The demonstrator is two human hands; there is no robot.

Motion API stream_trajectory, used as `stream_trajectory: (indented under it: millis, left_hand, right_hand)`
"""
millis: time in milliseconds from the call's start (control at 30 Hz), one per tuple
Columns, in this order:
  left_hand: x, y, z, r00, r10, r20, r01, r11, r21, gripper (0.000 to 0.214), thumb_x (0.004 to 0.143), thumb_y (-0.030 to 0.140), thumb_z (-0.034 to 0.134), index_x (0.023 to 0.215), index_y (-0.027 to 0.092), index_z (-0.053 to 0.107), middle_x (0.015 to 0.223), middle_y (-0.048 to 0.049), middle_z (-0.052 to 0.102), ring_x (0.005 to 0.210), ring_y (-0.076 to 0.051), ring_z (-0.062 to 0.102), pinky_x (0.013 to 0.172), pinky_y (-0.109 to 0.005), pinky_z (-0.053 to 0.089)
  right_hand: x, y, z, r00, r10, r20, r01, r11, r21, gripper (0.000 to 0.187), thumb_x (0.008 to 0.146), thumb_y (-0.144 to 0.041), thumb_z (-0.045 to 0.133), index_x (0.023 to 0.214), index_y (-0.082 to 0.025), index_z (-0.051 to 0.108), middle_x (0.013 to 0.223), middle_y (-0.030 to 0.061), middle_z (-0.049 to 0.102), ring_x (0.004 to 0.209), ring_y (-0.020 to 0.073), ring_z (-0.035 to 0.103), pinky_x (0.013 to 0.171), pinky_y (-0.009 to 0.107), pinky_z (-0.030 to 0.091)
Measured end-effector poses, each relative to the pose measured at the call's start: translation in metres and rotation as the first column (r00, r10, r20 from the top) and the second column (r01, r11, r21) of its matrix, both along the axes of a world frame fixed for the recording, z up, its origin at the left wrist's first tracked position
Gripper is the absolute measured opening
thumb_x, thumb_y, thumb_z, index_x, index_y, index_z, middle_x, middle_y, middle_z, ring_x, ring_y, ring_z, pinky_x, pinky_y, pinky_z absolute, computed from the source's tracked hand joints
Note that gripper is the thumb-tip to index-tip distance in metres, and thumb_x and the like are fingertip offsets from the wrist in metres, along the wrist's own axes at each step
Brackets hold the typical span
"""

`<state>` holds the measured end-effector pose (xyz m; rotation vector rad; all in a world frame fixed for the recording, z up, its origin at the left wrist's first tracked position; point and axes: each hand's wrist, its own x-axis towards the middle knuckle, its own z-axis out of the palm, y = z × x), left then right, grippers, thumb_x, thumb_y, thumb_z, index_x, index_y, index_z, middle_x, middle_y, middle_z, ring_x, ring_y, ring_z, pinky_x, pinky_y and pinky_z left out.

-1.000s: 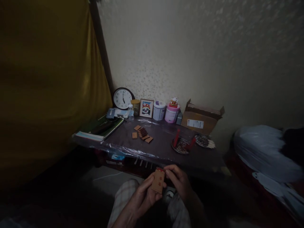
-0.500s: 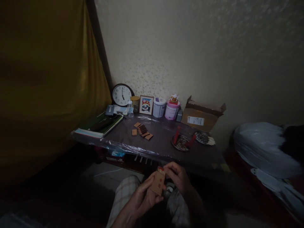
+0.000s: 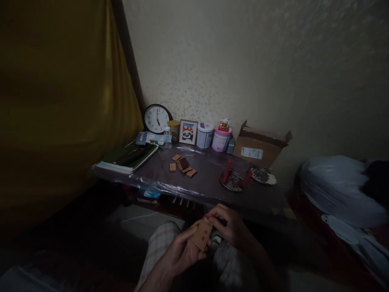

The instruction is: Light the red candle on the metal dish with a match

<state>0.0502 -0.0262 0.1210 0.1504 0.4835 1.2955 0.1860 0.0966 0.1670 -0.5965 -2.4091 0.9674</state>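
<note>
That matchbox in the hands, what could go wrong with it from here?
Matches could spill: the matchbox, held in the left hand, is open at its upper end, with match heads exposed. The right hand is close at that end, so it might tug several out at once.

Clock (image 3: 156, 118), table's (image 3: 206, 178) back left corner: hour numerals readable, 12, 10. Matchbox (image 3: 202, 235) print, cardboard box (image 3: 269, 156) label (image 3: 252, 153): illegible.

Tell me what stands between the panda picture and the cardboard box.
The head view shows a white tub, a pink-lidded tub topped by a figurine, and a small grey object.
</note>
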Motion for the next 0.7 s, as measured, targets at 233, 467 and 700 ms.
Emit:
stream_trajectory:
  millis: [233,467,700]
  left_hand:
    - [-0.003,0.000,-0.001,1.000,-0.017,0.006,0.017,0.999,0.036,0.030,0.087,0.030,0.045,0.106,0.018,0.065,0.081,-0.0100,0.068,0.072,-0.017,0.060,0.061,-0.024,0.044]
    - [-0.004,-0.001,0.001,1.000,-0.008,-0.028,0.009,1.000,0.025,0.031,0.084,0.031,0.050,0.108,0.020,0.064,0.082,-0.0091,0.068,0.072,-0.019,0.060,0.060,-0.025,0.043]
    - [-0.006,-0.001,0.000,0.999,-0.026,-0.042,0.027,0.999,0.029,0.031,0.085,0.031,0.047,0.109,0.021,0.064,0.081,-0.0081,0.067,0.072,-0.018,0.060,0.061,-0.024,0.043]
  right_hand:
    - [0.001,0.003,0.016,0.991,0.096,0.098,-0.106,0.989,0.099,0.020,0.091,-0.023,0.045,0.095,-0.021,0.065,0.089,0.0041,0.062,0.081,0.0153,0.060,0.073,0.026,0.045]
    - [0.002,0.006,0.019,0.974,0.127,0.188,-0.161,0.971,0.177,0.019,0.090,-0.021,0.046,0.093,-0.022,0.064,0.089,0.0035,0.061,0.081,0.0159,0.059,0.073,0.027,0.044]
    - [0.000,0.006,0.023,0.956,0.180,0.233,-0.225,0.957,0.184,0.021,0.091,-0.020,0.045,0.097,-0.021,0.065,0.090,0.0041,0.062,0.081,0.0153,0.058,0.073,0.025,0.044]
